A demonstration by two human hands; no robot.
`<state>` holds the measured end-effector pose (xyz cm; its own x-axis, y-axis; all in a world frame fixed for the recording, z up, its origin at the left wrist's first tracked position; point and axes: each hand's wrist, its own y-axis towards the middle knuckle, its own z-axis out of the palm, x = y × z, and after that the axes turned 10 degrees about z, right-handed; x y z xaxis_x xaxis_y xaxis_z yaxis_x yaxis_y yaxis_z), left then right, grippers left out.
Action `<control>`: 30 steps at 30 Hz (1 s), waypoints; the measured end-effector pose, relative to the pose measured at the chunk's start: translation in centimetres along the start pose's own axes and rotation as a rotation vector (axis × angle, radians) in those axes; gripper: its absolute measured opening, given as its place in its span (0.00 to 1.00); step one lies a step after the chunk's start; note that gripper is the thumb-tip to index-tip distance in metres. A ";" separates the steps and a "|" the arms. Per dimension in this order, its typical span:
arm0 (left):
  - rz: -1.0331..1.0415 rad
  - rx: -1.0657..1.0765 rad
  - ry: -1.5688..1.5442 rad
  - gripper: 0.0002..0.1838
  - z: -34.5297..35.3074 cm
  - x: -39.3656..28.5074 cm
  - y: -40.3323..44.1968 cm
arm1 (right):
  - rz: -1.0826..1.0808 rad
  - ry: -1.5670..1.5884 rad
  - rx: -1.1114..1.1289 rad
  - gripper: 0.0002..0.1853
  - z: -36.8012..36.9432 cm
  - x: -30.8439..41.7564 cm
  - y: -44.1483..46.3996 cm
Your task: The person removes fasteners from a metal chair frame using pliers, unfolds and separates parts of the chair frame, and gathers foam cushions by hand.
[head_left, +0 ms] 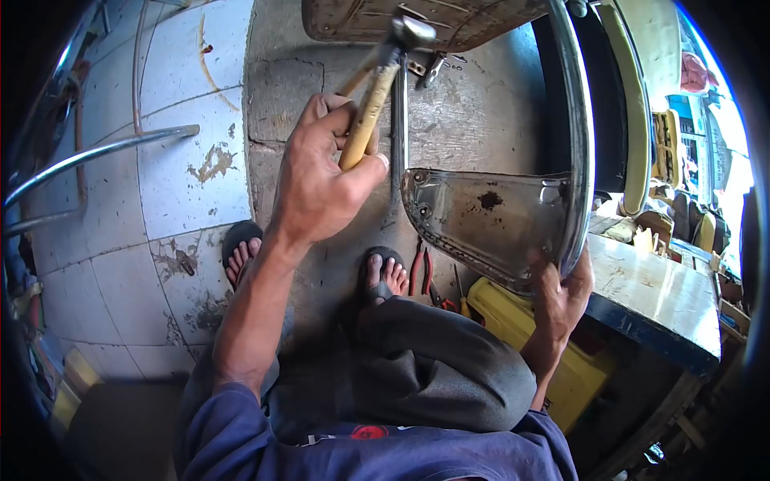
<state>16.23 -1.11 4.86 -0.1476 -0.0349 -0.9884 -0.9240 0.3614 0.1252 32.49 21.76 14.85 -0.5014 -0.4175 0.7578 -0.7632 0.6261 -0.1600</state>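
My left hand (325, 172) is closed around the pale wooden handle of a hammer (370, 116), its metal head raised at the top. A thin brownish stick-like piece shows behind the hammer; I cannot tell whether the hand holds it too. My right hand (565, 297) grips the near corner of a metal chair frame (579, 152), where bent tubing meets a worn metal panel (481, 220). The panel has a dark rusty patch and a riveted or perforated edge. Some of the right fingers are hidden by the frame.
Red-handled pliers (420, 268) and a yellow-handled screwdriver (463, 301) lie near my foot, beside a yellow container (505, 317). At right stands a blue-edged bench (650, 293). A rusty panel (361, 24) is at the top; metal tubing (104, 152) juts in from the left.
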 end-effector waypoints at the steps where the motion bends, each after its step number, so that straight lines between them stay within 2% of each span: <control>1: -0.011 -0.009 -0.012 0.07 0.1 0.6 -0.4 | 0.003 -0.007 -0.011 0.30 0.0 -0.1 0.0; 3: 0.199 -0.042 0.266 0.05 0.6 2.3 -1.4 | 0.007 -0.029 -0.014 0.30 -0.1 -0.1 -0.2; 5: 0.183 0.091 0.063 0.07 1.4 2.9 -2.2 | 0.036 -0.031 -0.040 0.31 0.0 0.1 -0.2; 9: -0.032 0.470 -0.485 0.10 3.5 2.3 -3.5 | 0.114 -0.140 -0.057 0.33 0.1 0.6 -0.4; 11: -0.059 0.475 -0.621 0.10 5.2 2.4 -4.5 | -0.093 -0.010 -0.084 0.35 1.3 1.0 0.0; 12: -0.074 0.477 -0.689 0.10 6.0 2.3 -4.9 | -0.094 -0.009 -0.084 0.35 1.1 0.8 -0.1; 14: -0.082 0.519 -0.796 0.10 7.0 1.8 -4.9 | 0.068 -0.096 0.045 0.37 0.1 0.4 -0.2; 15: -0.094 0.541 -0.851 0.10 7.4 1.4 -5.0 | 0.090 -0.087 0.022 0.36 0.8 1.2 -0.3; 18: -0.109 0.587 -0.957 0.11 8.0 1.2 -4.9 | 0.051 -0.028 0.006 0.36 1.1 1.4 -0.4; 21: -0.097 0.562 -0.860 0.13 8.5 1.8 -3.9 | 0.068 -0.040 -0.024 0.35 0.3 0.7 0.2; 23: -0.276 0.720 -0.476 0.21 8.9 1.3 -3.3 | 0.085 0.002 -0.041 0.35 0.0 0.1 0.3; 24: -0.275 0.722 -0.478 0.21 9.9 1.1 -3.9 | 0.092 0.048 -0.049 0.35 -0.1 -0.2 0.4; 26: 0.046 0.375 -0.370 0.23 12.2 0.8 -5.2 | 0.054 0.023 -0.046 0.35 0.1 -0.6 0.6; 27: -0.093 0.519 -0.425 0.26 12.1 0.1 -4.8 | 0.046 0.064 -0.041 0.35 0.1 -1.0 0.7; 28: -0.099 0.523 -0.429 0.26 12.2 -0.8 -4.8 | 0.041 0.102 -0.036 0.34 -0.1 -1.2 0.6; 30: -0.082 0.486 -0.586 0.20 12.3 -1.9 -4.4 | 0.029 0.114 -0.007 0.34 -0.1 -1.1 0.6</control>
<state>24.90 8.84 5.13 0.2510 0.3714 -0.8939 -0.6451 0.7527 0.1316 32.64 22.67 14.01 -0.4730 -0.3216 0.8203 -0.7460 0.6415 -0.1787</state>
